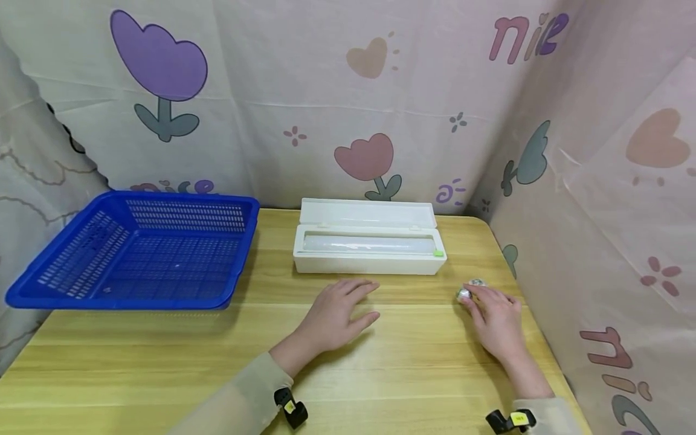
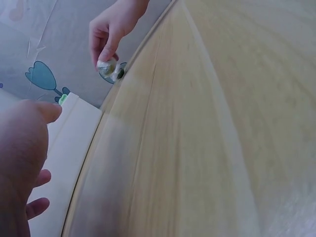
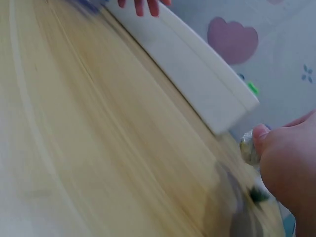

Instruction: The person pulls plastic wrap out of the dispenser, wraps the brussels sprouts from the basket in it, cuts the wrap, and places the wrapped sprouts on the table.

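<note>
My right hand (image 1: 497, 317) pinches a small round bundle wrapped in clear film (image 1: 464, 294) between thumb and fingers, at the right side of the table. The film looks shiny and crinkled in the right wrist view, but what it wraps is unclear. A second small wrapped bundle (image 1: 478, 282) is just behind, partly hidden by the fingers. My left hand (image 1: 339, 314) holds nothing, its fingers extended and thumb apart, in front of a long white cling film dispenser (image 1: 364, 264). The dispenser's lid (image 1: 367, 212) is raised, showing the clear film roll (image 1: 370, 244) and a green slider (image 1: 438, 253).
A large blue plastic basket (image 1: 130, 300) stands on the left of the wooden table (image 1: 179, 368). Printed cloth (image 1: 272, 72) hangs behind the table and along its right edge. Both wrists carry black camera mounts.
</note>
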`<state>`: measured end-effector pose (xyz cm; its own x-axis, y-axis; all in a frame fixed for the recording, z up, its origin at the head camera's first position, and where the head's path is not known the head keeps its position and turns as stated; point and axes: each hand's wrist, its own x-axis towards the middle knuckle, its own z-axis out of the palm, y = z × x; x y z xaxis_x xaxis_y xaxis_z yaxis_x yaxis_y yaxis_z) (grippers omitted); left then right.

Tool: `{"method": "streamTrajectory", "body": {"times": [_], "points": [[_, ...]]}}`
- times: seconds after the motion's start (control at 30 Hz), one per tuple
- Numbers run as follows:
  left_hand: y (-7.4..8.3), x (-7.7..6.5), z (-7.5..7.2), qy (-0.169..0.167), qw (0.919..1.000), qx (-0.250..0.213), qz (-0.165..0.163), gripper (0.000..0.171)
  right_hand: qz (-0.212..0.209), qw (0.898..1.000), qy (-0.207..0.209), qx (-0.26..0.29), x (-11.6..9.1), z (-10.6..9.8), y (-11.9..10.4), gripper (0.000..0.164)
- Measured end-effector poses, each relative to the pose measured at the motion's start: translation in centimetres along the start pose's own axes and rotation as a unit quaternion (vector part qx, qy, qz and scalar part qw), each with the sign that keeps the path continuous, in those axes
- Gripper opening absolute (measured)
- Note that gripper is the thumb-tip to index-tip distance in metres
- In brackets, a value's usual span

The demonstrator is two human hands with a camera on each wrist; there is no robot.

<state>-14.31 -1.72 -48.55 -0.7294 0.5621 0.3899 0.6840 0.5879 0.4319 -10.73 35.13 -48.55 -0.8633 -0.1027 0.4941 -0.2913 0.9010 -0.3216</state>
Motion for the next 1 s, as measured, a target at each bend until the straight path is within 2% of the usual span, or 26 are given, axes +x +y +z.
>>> {"method": "streamTrajectory", "body": {"times": [0.23, 0.43, 0.7, 1.0], "points": [[-0.2, -0.2, -0.2, -0.005, 0.9998, 0.011, -0.012, 0.060, 0.035, 0.999, -0.016, -0.021, -1.0, -0.5, 1.8, 0.032], [-0.7, -0.5, -0.7, -0.005, 0.9996, 0.016, -0.024, 0.061, 0.048, 0.998, -0.026, -0.008, -1.5, -0.3, 2.5, 0.033], [-1.4, -0.9, -1.6, 0.001, 0.9989, 0.022, -0.041, 0.062, 0.028, 1.000, -0.011, 0.005, -1.3, -0.4, 2.4, 0.040], [-2.6, -1.3, -3.0, 0.036, 0.9971, 0.042, -0.053, 0.062, -0.014, 1.000, 0.012, 0.018, 0.0, -0.6, -0.2, 0.045]]}}
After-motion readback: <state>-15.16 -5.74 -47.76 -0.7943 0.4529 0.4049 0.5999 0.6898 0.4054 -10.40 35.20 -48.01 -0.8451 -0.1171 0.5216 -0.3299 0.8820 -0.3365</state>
